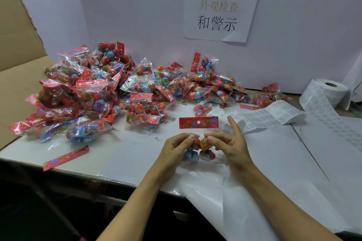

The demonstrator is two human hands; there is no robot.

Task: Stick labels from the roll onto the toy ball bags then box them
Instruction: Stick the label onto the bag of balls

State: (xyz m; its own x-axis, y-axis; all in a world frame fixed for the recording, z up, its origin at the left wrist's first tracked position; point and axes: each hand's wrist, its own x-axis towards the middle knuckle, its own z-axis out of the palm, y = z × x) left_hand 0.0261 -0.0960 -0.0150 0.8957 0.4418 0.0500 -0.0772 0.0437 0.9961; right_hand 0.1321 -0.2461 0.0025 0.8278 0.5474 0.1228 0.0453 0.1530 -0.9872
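both hands (203, 144) pinch toy ball bag (199, 148) near table edge (125, 181)

Left hand (177, 144) and right hand (231, 143) pinching one toy ball bag (199, 149) over the counter (125, 154), bag pile (109, 88) behind, label roll (331, 89) at right

One clear bag (198, 144) of red, orange and blue balls sits upright at centre, red header card on top. Heaped bags (109, 92) lie behind-left. Label roll (331, 89) stands far right, strip (274, 117) unspooled leftward.
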